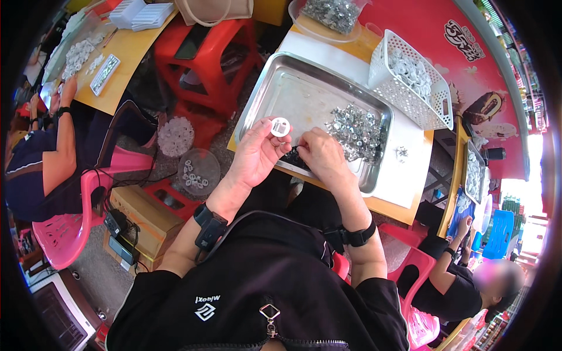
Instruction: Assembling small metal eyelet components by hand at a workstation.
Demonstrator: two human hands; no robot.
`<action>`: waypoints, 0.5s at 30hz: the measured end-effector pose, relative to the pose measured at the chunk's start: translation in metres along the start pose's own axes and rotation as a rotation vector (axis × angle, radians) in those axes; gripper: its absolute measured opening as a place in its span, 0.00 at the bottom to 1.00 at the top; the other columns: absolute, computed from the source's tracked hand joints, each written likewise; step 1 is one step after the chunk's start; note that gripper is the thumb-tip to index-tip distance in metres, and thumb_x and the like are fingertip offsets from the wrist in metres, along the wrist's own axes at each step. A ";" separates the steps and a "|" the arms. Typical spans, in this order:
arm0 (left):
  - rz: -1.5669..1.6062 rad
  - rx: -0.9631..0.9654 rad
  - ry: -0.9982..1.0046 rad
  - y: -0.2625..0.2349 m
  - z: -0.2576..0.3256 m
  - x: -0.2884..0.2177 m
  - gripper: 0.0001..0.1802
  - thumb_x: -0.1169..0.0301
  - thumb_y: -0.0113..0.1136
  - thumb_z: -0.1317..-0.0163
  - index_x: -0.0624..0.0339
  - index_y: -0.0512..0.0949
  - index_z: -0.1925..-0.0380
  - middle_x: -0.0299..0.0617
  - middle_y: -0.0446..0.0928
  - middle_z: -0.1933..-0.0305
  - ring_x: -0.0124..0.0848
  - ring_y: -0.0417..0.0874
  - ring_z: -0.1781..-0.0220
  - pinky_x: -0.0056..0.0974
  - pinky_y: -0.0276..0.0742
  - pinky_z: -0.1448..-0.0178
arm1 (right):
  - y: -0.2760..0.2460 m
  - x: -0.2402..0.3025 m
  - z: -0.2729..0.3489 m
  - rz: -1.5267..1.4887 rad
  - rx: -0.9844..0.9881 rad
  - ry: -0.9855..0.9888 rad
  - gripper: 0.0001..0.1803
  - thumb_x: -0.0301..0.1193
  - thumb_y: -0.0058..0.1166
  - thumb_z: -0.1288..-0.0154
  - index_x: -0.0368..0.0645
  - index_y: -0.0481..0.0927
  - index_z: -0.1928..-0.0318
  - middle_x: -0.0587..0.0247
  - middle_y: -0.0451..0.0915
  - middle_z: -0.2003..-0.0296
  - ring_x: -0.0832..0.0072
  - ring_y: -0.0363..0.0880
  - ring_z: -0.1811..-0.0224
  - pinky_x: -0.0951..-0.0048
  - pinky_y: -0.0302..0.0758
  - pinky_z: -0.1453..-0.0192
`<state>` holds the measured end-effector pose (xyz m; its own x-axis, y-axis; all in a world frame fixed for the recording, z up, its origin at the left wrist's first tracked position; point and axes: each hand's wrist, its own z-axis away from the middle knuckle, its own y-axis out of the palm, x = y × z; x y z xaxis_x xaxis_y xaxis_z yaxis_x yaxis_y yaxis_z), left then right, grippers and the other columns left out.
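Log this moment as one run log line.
left hand: holds white ring | right hand: pinching small dark part | steel tray: metal parts pile

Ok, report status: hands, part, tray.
Left hand pinching white ring. Right hand at tray edge, grip unclear. Metal parts piled beside it.

A yellow-topped surface (404, 213) runs across the middle of the frame, and a second one (126, 64) sits at upper left, with a red plastic stool (205, 64) between them. Pink plastic chairs (64, 231) stand at left and lower right on a grey speckled floor (96, 272) — a cardboard box (146, 219) rests there too. Bright daylight floods the right edge, beside a blue chair (500, 234).
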<state>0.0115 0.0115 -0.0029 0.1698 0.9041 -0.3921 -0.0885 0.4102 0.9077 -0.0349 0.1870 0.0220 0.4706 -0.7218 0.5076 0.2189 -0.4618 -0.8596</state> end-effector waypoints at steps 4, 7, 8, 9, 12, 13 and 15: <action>-0.003 0.016 0.007 0.001 0.000 0.001 0.15 0.63 0.49 0.28 0.62 0.73 0.51 0.48 0.79 0.54 0.32 0.83 0.58 0.39 0.82 0.51 | 0.001 -0.005 0.001 -0.168 -0.013 0.074 0.05 0.26 0.58 0.47 0.38 0.80 0.68 0.55 0.79 0.69 0.59 0.80 0.66 0.60 0.76 0.60; -0.009 0.012 0.016 -0.001 0.001 0.000 0.15 0.63 0.48 0.28 0.63 0.72 0.50 0.50 0.79 0.54 0.32 0.84 0.59 0.39 0.83 0.51 | -0.014 0.007 0.003 -0.376 -0.014 0.314 0.07 0.25 0.58 0.45 0.38 0.82 0.65 0.55 0.81 0.69 0.66 0.80 0.70 0.66 0.76 0.63; -0.020 0.015 0.013 0.000 0.001 0.001 0.15 0.63 0.48 0.28 0.63 0.72 0.50 0.49 0.79 0.54 0.32 0.84 0.59 0.39 0.83 0.51 | -0.013 0.001 0.004 -0.487 -0.014 0.371 0.09 0.25 0.57 0.41 0.37 0.82 0.60 0.61 0.82 0.71 0.77 0.78 0.73 0.74 0.75 0.66; -0.020 0.017 0.011 0.000 0.001 0.001 0.15 0.63 0.48 0.28 0.63 0.72 0.50 0.49 0.79 0.54 0.32 0.84 0.59 0.39 0.83 0.51 | -0.013 -0.003 0.006 -0.486 -0.016 0.373 0.09 0.25 0.57 0.41 0.37 0.82 0.60 0.61 0.82 0.71 0.77 0.78 0.73 0.74 0.75 0.66; -0.057 0.019 0.016 0.001 0.002 0.003 0.14 0.66 0.50 0.29 0.64 0.72 0.50 0.47 0.79 0.54 0.32 0.83 0.59 0.38 0.83 0.52 | -0.011 -0.014 0.012 -0.957 -0.046 0.403 0.11 0.25 0.55 0.34 0.35 0.80 0.53 0.70 0.79 0.70 0.86 0.73 0.72 0.83 0.71 0.67; -0.075 0.019 0.019 0.001 0.002 0.003 0.13 0.68 0.52 0.30 0.63 0.73 0.50 0.46 0.79 0.55 0.33 0.83 0.58 0.37 0.82 0.51 | -0.009 -0.019 0.015 -0.958 -0.048 0.404 0.11 0.25 0.55 0.34 0.35 0.80 0.53 0.70 0.79 0.70 0.86 0.73 0.72 0.83 0.71 0.67; -0.096 0.019 0.020 0.001 0.001 0.005 0.13 0.69 0.54 0.31 0.63 0.73 0.50 0.44 0.79 0.55 0.33 0.83 0.57 0.37 0.82 0.51 | -0.005 -0.024 0.019 -1.367 -0.041 0.474 0.11 0.25 0.57 0.34 0.35 0.80 0.52 0.66 0.81 0.68 0.85 0.76 0.70 0.83 0.73 0.65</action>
<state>0.0136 0.0159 -0.0036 0.1567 0.8633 -0.4798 -0.0539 0.4925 0.8686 -0.0310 0.2164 0.0136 -0.4060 0.1920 0.8935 0.2289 -0.9251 0.3029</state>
